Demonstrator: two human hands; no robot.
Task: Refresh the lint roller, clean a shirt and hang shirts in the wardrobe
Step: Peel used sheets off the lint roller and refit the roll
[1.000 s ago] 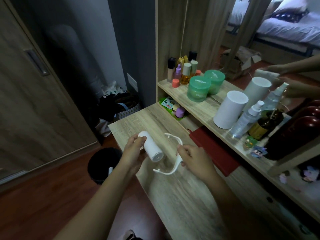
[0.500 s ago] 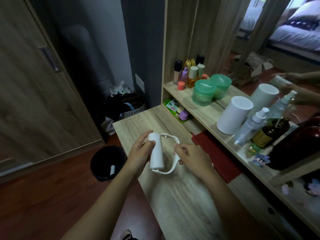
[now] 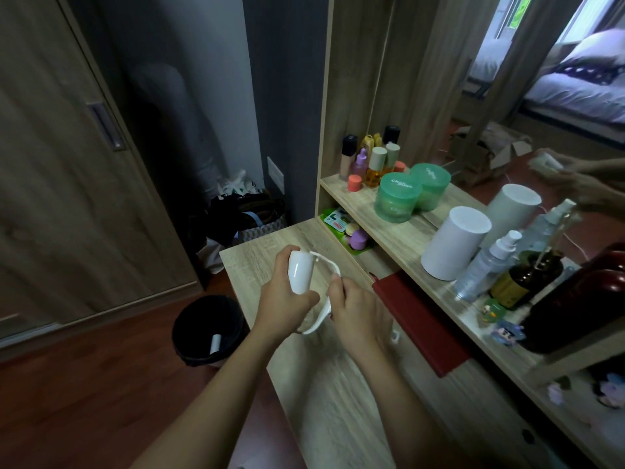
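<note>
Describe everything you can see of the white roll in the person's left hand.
The roll is a smooth, glossy white cylinder, perhaps plastic or paper-wrapped. It is held nearly upright above the wooden desk. The left hand grips its lower half and hides the bottom end. At its top, one arm of the thin white holder meets it, and the right hand grips that holder. Whether the roll is fully seated in the holder cannot be told.
</note>
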